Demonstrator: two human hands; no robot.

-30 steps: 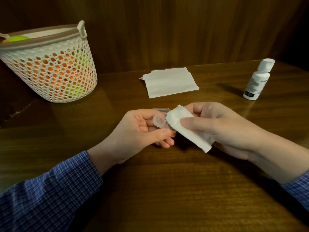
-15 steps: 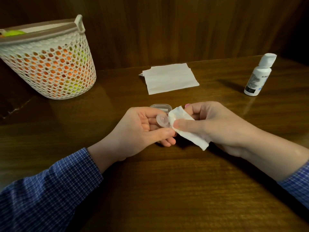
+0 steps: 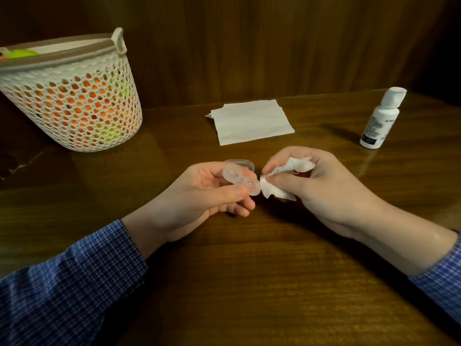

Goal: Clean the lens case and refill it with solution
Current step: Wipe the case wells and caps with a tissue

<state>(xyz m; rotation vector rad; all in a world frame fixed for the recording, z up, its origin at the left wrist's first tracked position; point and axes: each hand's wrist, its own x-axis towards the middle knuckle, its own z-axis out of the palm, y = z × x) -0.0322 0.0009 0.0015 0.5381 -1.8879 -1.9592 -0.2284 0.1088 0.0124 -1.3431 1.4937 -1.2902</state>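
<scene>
Tabletop [image 3: 249,283]: dark polished wood in front of you; both your forearms in blue checked sleeves reach over it.
Basket [image 3: 74,101]: white perforated tub at your far left, with orange and yellow-green things showing through the holes; well apart from the work.
Spare tissue [image 3: 252,122]: a flat folded sheet lying beyond your hands, clean and within reach.
Solution bottle [image 3: 380,119]: upright at your far right, white cap on; refilling is not yet begun, by the look of it.
Left hand [image 3: 199,196]: your fingers [image 3: 232,193] are curled, with thumb and fingertips pinching the lens case above the tabletop.
Right hand [image 3: 324,186]: your fingers are curled round the crumpled tissue wad [image 3: 277,181], thumb and forefinger pinching its leading corner.
Lens case [image 3: 240,179]: clear plastic, two open wells facing up, its near well just beside the wad's corner; whether they touch you cannot tell.
Clear piece [image 3: 240,164]: a transparent part behind your left hand, possibly the lid; too hidden to say.
Risk, slip: the case is small and smooth, so a hard push from the wad may twist it out of your pinch.
Risk, lint: the crumpled tissue may shed fibres into a well.
Risk, spill: the narrow bottle may topple if you reach for it carelessly.
</scene>
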